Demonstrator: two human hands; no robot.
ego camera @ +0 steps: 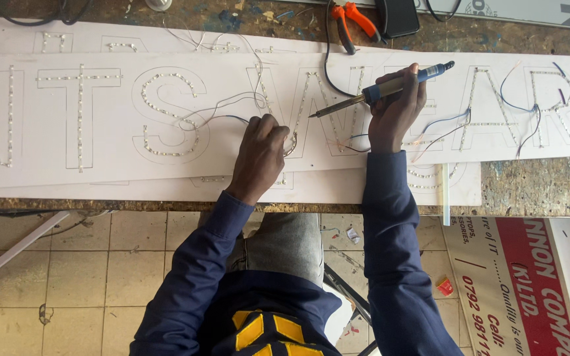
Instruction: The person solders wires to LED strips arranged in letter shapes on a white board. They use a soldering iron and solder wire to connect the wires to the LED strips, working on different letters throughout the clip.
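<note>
A long white sign board (pixel 100 165) lies across the workbench, with outlined letters filled by rows of small LED dots. My left hand (pixel 260 151) presses down on the board and pinches a thin wire (pixel 219 105) near the bottom of one letter. My right hand (pixel 396 109) grips a soldering iron (pixel 377 92) with a blue handle. Its metal tip points left, hovering just above the board to the right of my left hand. The iron's black cord (pixel 328 62) loops away toward the back of the bench.
Orange-handled pliers (pixel 351 20) and a black box (pixel 397 16) lie at the bench's back edge. Blue and black wires (pixel 529 105) trail over the right-hand letters. A second white board (pixel 133 39) lies behind. Below are tiled floor, a red-and-white printed panel (pixel 522 290) and a white strip (pixel 21 244).
</note>
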